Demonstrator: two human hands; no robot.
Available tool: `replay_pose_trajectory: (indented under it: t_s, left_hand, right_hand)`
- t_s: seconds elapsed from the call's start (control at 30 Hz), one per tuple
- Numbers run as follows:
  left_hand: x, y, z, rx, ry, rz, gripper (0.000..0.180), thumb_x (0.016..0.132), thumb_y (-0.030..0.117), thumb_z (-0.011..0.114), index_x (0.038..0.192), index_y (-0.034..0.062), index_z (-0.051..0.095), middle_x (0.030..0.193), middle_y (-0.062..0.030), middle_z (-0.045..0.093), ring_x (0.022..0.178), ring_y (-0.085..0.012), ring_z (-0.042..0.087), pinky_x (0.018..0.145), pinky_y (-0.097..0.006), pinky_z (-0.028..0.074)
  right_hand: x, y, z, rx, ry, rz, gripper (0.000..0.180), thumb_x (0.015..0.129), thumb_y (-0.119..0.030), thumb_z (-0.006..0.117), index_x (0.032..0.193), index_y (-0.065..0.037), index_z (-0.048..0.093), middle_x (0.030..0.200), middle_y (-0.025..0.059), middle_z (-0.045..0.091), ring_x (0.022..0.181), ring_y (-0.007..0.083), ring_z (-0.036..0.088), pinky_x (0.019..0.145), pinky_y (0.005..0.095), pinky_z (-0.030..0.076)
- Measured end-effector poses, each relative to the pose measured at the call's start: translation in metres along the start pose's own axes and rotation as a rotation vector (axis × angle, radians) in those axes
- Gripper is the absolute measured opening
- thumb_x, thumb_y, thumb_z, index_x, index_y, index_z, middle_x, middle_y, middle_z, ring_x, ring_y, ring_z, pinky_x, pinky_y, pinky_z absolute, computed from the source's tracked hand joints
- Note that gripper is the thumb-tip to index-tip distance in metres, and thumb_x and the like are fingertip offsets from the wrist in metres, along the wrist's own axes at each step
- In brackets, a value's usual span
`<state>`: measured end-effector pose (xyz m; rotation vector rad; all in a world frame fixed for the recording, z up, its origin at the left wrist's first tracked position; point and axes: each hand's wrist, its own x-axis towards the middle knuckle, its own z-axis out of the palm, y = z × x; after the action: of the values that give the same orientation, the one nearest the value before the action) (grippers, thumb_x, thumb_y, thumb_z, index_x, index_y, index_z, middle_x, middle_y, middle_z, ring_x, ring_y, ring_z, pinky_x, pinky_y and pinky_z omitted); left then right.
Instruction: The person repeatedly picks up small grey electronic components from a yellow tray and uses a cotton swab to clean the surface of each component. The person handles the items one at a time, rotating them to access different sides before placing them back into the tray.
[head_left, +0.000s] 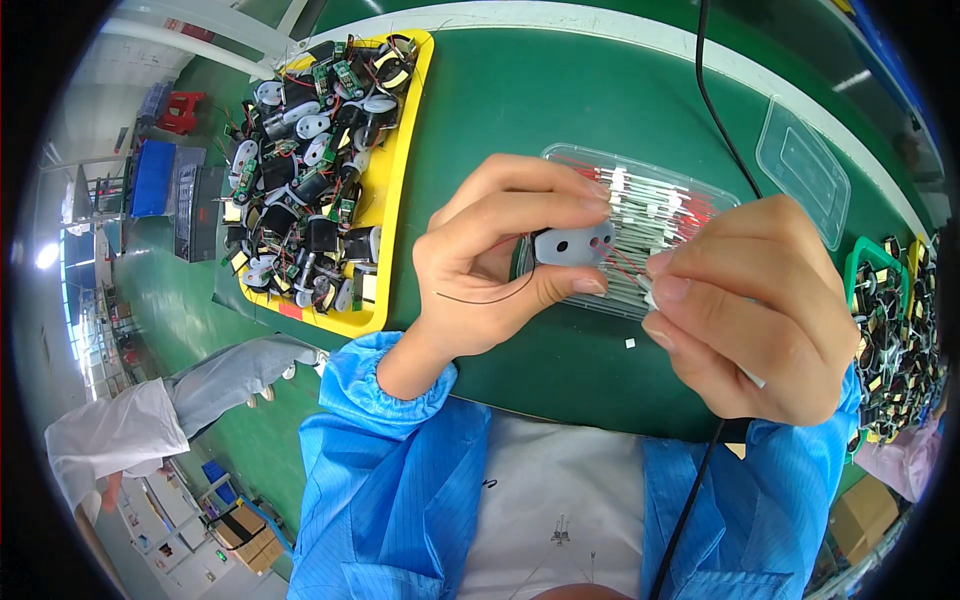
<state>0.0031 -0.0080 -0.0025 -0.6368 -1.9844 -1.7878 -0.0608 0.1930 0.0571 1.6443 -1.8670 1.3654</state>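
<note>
Above the middle of the table, my left hand (500, 250) grips a small part with a grey oval end cap (572, 246) between thumb and fingers. Dark holes show in the cap, and a thin black wire curls back over my palm. To its right my right hand (760, 310) pinches a thin white sleeved lead (646, 290) at the tips of thumb and fingers. Thin red wires (622, 262) run from the cap to that pinch; how they meet the lead is hidden. Behind both hands lies a clear plastic box (560, 152) of white leads with red wires.
A yellow tray (400, 165) heaped with wired parts and green circuit boards stands left. A green-rimmed basket (856, 262) of similar parts is right. A clear lid (800, 170) and a black cable (722, 120) lie behind. A person (120, 435) stands beyond the table at left.
</note>
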Motion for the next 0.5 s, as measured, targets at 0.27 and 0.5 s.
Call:
replay_pose_trajectory:
  t_s: [0.27, 0.5]
  left_hand:
    - [-0.0009, 0.0005, 0.0032, -0.076, 0.021, -0.044, 0.045, 0.073, 0.017, 0.078, 0.109, -0.0012, 0.057, 0.109, -0.0178, 0.056, 0.101, -0.0314, 0.059, 0.087, -0.044, 0.050]
    - [0.0004, 0.0022, 0.0027, -0.016, 0.014, -0.041, 0.045, 0.073, 0.018, 0.078, 0.108, -0.0011, 0.057, 0.108, -0.0176, 0.056, 0.101, -0.0300, 0.059, 0.088, -0.043, 0.050]
  right_hand:
    - [0.0020, 0.0041, -0.0021, 0.069, 0.025, 0.070, 0.024, 0.070, -0.001, 0.071, 0.092, 0.000, 0.061, 0.082, 0.0155, 0.064, 0.066, 0.0254, 0.055, 0.059, 0.0348, 0.045]
    - [0.0000, 0.0049, -0.0008, 0.029, 0.022, 0.033, 0.027, 0.069, 0.000, 0.072, 0.093, 0.001, 0.061, 0.082, 0.0151, 0.063, 0.066, 0.0257, 0.056, 0.056, 0.0333, 0.044]
